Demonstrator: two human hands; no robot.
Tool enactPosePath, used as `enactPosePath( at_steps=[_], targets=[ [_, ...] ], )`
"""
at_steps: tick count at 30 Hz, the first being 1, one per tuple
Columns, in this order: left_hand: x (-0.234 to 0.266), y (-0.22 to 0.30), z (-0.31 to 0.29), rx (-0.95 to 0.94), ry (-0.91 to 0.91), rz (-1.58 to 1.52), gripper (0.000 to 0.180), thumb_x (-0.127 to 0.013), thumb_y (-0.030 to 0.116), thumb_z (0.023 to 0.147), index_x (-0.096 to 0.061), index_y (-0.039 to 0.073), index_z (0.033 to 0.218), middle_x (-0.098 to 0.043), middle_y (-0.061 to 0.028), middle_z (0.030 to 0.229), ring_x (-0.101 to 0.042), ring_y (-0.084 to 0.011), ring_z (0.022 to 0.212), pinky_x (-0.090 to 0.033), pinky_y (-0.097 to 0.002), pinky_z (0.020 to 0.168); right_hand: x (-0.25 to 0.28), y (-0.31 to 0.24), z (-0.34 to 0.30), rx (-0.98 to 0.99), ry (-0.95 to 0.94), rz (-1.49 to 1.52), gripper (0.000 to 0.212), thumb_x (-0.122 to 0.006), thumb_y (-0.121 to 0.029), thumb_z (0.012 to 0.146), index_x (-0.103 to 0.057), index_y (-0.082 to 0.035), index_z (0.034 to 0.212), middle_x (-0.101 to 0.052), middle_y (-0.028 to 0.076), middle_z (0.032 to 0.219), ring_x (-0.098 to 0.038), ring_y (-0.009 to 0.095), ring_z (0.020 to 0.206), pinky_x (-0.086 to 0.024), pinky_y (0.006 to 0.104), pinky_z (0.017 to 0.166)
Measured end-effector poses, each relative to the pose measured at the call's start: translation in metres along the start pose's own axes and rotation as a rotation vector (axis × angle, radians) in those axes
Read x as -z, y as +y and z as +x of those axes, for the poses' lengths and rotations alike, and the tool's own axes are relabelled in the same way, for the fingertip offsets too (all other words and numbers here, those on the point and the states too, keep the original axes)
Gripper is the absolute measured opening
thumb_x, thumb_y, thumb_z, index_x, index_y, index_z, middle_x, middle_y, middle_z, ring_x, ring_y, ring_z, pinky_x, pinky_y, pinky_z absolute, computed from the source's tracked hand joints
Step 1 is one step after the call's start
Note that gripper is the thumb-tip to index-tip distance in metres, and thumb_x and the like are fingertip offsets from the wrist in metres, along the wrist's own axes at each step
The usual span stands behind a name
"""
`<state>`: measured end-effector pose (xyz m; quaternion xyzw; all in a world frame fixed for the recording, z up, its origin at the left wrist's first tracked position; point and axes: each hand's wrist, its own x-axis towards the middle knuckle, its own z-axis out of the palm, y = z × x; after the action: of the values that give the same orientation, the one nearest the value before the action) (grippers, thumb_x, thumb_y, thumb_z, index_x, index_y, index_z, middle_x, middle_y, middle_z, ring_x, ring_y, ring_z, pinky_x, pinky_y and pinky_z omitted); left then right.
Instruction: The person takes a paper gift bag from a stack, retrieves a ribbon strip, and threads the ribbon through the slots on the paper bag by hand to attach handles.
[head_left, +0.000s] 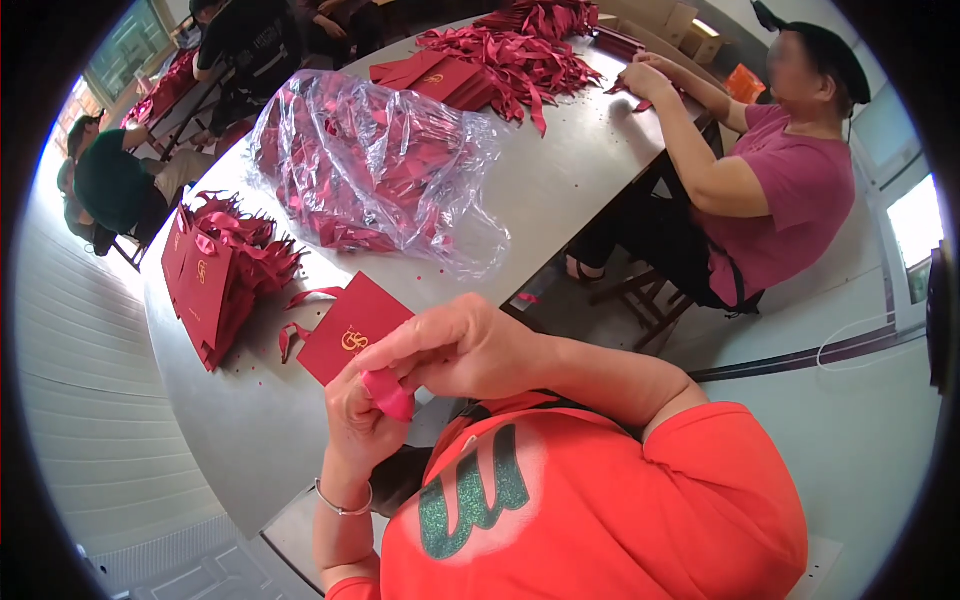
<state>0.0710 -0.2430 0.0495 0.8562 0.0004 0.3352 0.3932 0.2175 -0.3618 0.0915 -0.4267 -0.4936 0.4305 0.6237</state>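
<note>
My left hand is closed, with a smooth bright pink piece at its thumb and fingers; whether this is ribbon or a finger cover I cannot tell. Against it from the right, my right hand has its fingers curled together, and what they grip is hidden. Just beyond both hands, a dark red paper gift bag with a gold emblem lies on the table. My fingers overlap its near edge. Dark red ribbon sticks out at the bag's left side.
Left on the metal table stands a stack of red ribboned bags. A clear plastic sack full of red ribboned items lies ahead. More ribbons are heaped at the far end. A co-worker sits at the right; others sit far left.
</note>
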Motion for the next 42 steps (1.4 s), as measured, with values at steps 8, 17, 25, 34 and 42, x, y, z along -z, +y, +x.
enactPosePath(
  at_steps=[8, 17, 25, 34, 42],
  targets=[
    [-0.016, 0.018, 0.007, 0.505, -0.443, -0.267, 0.016, -0.056, -0.002, 0.074, -0.067, -0.002, 0.085, -0.061, -0.0084, 0.062, -0.060, -0.0096, 0.060, -0.044, -0.0259, 0.053, 0.017, 0.002, -0.005, 0.167, 0.295, -0.441, 0.011, -0.070, 0.002, 0.081, -0.071, -0.002, 0.091, -0.069, 0.006, 0.084, -0.065, 0.011, 0.081, -0.051, 0.0218, 0.072],
    [-0.037, 0.006, -0.014, 0.699, -0.414, -0.353, 0.011, -0.056, 0.005, 0.079, -0.063, -0.002, 0.083, -0.058, -0.0116, 0.063, -0.055, -0.0159, 0.055, -0.045, -0.0318, 0.053, 0.015, 0.027, 0.008, -0.309, 0.435, 0.460, 0.012, -0.056, -0.006, 0.094, -0.060, -0.001, 0.104, -0.066, 0.008, 0.089, -0.063, 0.013, 0.073, -0.054, 0.0270, 0.068],
    [0.010, -0.004, 0.000, 0.491, -0.073, 0.132, 0.013, -0.065, 0.009, 0.082, -0.066, 0.001, 0.092, -0.068, -0.0133, 0.086, -0.067, -0.0246, 0.077, -0.052, -0.0336, 0.068, 0.031, 0.059, 0.006, -0.210, 0.347, -0.074, 0.011, -0.055, -0.004, 0.094, -0.061, 0.001, 0.101, -0.060, 0.001, 0.078, -0.047, 0.004, 0.055, -0.036, 0.0180, 0.048],
    [0.040, -0.058, 0.031, 0.376, -0.078, 0.695, 0.016, -0.066, 0.010, 0.075, -0.064, 0.000, 0.088, -0.067, -0.0178, 0.085, -0.064, -0.0347, 0.086, -0.049, -0.0433, 0.077, 0.007, 0.110, 0.020, 0.081, 0.303, -0.634, 0.009, -0.064, -0.004, 0.088, -0.066, 0.000, 0.096, -0.066, 0.007, 0.082, -0.059, 0.011, 0.068, -0.047, 0.0245, 0.062],
    [0.057, -0.058, 0.050, 0.431, -0.058, 0.636, 0.022, -0.065, 0.012, 0.081, -0.067, -0.001, 0.099, -0.070, -0.0156, 0.083, -0.067, -0.0289, 0.078, -0.052, -0.0364, 0.072, 0.005, 0.105, 0.021, 0.108, 0.336, -0.703, 0.009, -0.065, -0.001, 0.084, -0.066, 0.000, 0.093, -0.066, 0.011, 0.083, -0.063, 0.019, 0.071, -0.049, 0.0289, 0.065]
  ],
)
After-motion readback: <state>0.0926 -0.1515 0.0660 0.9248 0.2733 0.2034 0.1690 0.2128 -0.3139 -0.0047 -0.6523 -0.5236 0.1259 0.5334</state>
